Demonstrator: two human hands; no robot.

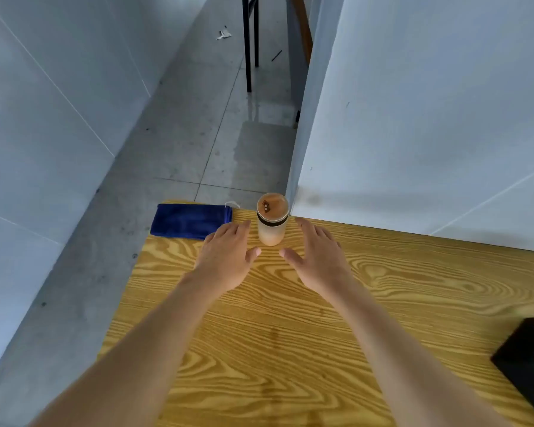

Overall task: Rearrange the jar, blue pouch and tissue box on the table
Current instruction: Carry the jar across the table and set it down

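Jar of frosted, peach-tinted glass [272, 223], cylindrical with a black band under its brown wooden lid, stands upright near the far edge of a yellow pine-grain table [290, 334], close to the corner of a pale grey wall panel [413, 118]. At its 9 o'clock a flat, dark blue cloth pouch [190, 221] lies along the table's far left corner, near but apart from the jar. A person's bare hands flank the jar from the near side: the left hand [228, 257] at about 8 o'clock and the right hand [318, 260] at about 4 o'clock, both palm-down, fingers spread wide, holding nothing and not touching the glass. A black box-like object [527, 362] sits at the table's right edge, around 4 o'clock, well apart.
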